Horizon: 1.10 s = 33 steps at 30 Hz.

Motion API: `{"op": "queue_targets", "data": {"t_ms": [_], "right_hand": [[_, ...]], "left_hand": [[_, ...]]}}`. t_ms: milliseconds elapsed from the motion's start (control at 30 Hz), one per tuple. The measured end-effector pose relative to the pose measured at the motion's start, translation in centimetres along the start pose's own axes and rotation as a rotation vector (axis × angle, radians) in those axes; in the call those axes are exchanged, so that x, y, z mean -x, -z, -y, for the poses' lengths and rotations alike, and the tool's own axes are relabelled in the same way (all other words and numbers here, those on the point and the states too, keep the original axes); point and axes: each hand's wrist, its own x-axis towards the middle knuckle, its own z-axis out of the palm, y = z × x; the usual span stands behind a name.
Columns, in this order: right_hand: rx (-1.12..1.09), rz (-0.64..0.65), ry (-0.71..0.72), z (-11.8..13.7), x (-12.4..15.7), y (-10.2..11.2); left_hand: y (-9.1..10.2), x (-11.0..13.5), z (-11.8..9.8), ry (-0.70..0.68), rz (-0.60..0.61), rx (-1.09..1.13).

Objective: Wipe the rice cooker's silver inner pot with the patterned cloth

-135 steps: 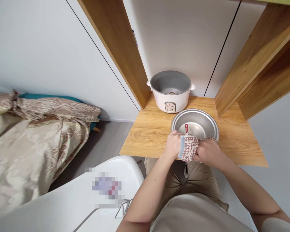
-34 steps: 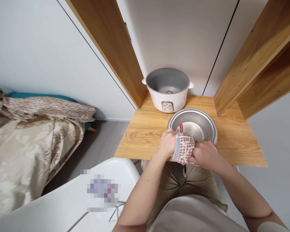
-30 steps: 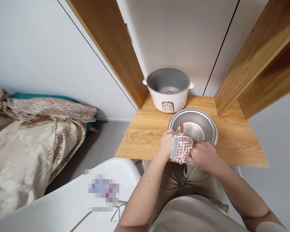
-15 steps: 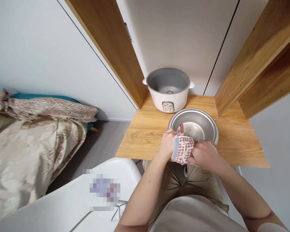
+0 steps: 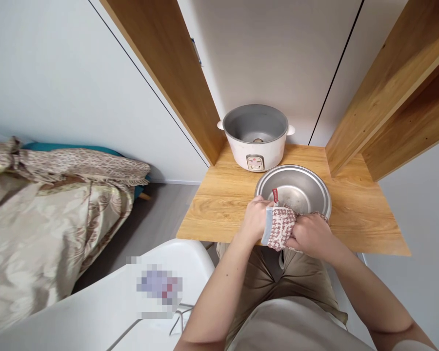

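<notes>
A silver metal inner pot (image 5: 316, 187) sits on the wooden shelf in front of me, its mouth facing up. My left hand (image 5: 256, 217) is closed at its near left rim; part of the grip is hidden. My right hand (image 5: 312, 233) is bunched around a red-and-white patterned cloth (image 5: 281, 226) at the near edge of the pot. The cloth has a grey-blue border and a red tag (image 5: 275, 195), and its left edge lies against my left hand. Just behind the pot stands a white rice cooker body (image 5: 255, 150), lidless, with its grey inside showing.
The wooden shelf (image 5: 212, 209) is framed by upright boards (image 5: 168, 68) and backed by a pale wall. A white chair (image 5: 190, 256) with a blurred patch stands at lower left. Beyond it is a bed or sofa under a patterned cover (image 5: 51, 229).
Everything has shifted very slightly in the view. Both hands, the cloth and the inner pot keep nearly the same positions relative to each other.
</notes>
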Motion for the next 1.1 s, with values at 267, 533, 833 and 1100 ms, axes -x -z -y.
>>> {"op": "queue_targets", "data": {"t_ms": [267,533,833,1100], "right_hand": [[-0.010,-0.007,-0.013,0.9,-0.3,0.3],[0.015,0.045,0.033,-0.5,0.1,0.6],[0.003,-0.014,-0.018,1.0,-0.4,0.1],[0.019,0.035,0.027,-0.5,0.1,0.5]], "left_hand": [[-0.2,-0.1,0.4,0.037,-0.009,0.039],[0.3,-0.1,-0.3,0.013,0.002,-0.017],[-0.1,-0.3,0.2,0.025,0.008,0.002],[-0.2,-0.2,-0.2,0.031,0.013,-0.036]]}}
